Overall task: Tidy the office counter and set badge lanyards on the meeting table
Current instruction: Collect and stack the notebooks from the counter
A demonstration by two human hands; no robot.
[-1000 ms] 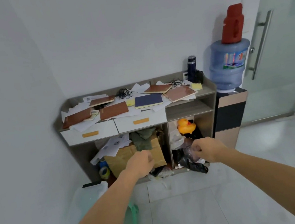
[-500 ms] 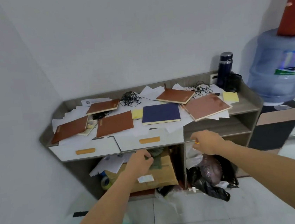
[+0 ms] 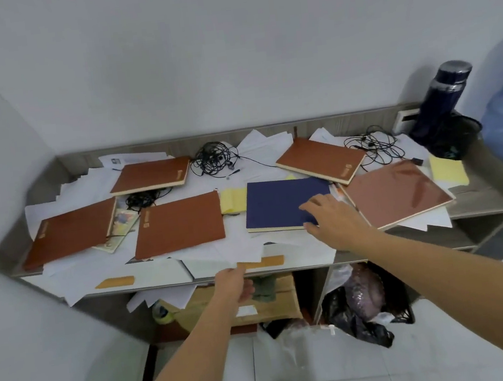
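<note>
The blue notebook [image 3: 280,202], a flat matte rectangle, lies near the middle of the tabletop [image 3: 489,194] with its long axis running left to right, roughly along the front edge (its cream page edge faces the person). The right hand [image 3: 332,218] rests on its near right corner, fingers spread and fairly straight on the cover. A brown, leather-like notebook [image 3: 178,223] lies to its left beyond a yellow pad [image 3: 232,200], and a glossy reddish book [image 3: 397,192] lies tilted to its right. All sit on loose white papers [image 3: 219,250] that spill over the front. The left hand [image 3: 234,286] is at the drawer front by the orange handle [image 3: 260,263]; whether it grips anything I cannot tell. Tangled black cables [image 3: 214,161] lie by the back wall, and a dark metal flask [image 3: 443,96] stands upright at the far right.
</note>
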